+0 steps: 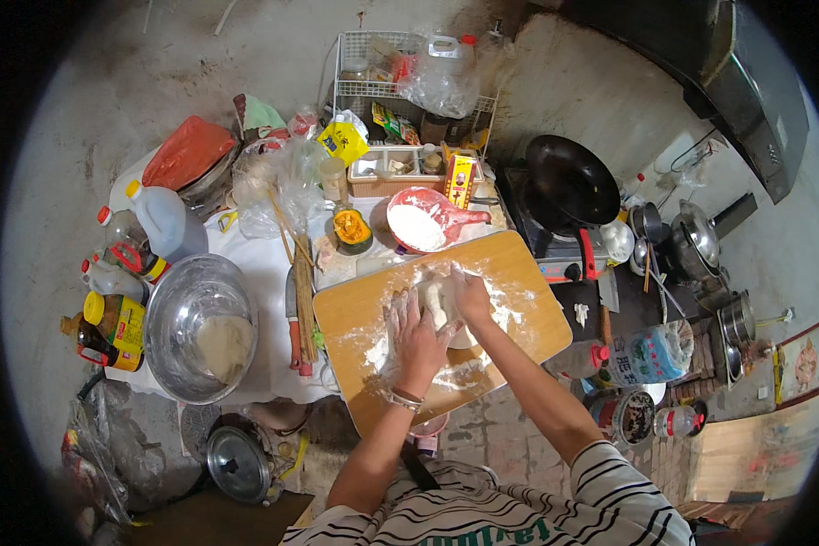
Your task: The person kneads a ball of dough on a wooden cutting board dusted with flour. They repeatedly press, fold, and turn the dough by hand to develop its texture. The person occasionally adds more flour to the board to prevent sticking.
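Observation:
A piece of pale dough [437, 304] lies on a flour-dusted wooden board [355, 317], folded or ridged along its middle. My left hand [413, 338] is laid on the dough's left side, fingers spread and floury, thumb stretched towards the middle. On the opposite side, my right hand [471, 297] curls over the dough's right edge; its fingertips are partly hidden. Loose white flour [505, 310] is scattered around both hands. Just behind the board, a red plastic ladle [467, 217] holds more flour [416, 228].
At left, a large metal basin [170, 341] contains another dough lump [225, 348]. A knife [293, 334] lies beside wooden sticks [305, 307] left of the board. A cut pumpkin [351, 231] stands behind. To the right are a wok [573, 181] on a stove and a cleaver [607, 293].

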Available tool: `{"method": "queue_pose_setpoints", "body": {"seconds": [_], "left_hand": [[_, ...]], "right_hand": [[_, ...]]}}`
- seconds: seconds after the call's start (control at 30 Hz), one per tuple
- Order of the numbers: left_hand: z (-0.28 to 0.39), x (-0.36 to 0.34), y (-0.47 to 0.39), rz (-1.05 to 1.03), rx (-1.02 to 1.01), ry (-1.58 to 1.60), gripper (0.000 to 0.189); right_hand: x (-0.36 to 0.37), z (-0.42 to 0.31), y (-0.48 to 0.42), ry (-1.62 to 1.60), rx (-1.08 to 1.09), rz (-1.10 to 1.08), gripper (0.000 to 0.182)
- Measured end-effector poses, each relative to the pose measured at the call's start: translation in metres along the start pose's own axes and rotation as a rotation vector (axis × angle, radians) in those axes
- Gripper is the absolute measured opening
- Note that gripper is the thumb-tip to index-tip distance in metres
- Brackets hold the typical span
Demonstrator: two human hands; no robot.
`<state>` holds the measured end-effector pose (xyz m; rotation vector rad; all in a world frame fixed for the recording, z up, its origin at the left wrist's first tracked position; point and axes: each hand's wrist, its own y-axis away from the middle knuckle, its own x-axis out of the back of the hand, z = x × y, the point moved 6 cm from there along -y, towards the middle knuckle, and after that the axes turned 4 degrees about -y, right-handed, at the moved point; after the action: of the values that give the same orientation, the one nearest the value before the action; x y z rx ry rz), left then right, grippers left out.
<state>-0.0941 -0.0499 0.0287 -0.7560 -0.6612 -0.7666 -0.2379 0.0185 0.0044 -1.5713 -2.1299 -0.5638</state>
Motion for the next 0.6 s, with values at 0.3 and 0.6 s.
{"method": "queue_pose_setpoints", "body": {"seconds": [0.3,0.6], "left_hand": [[0.021,-0.005,0.034,-0.064,0.032,0.442,0.053],[0.0,-0.005,0.023,-0.178,0.091,0.126,0.064]], "right_hand": [[0.034,-0.035,0.076,0.294,0.439,-0.017,0.033],[0.017,-0.014,0.0,0.332,0.665,0.065,0.024]]}}
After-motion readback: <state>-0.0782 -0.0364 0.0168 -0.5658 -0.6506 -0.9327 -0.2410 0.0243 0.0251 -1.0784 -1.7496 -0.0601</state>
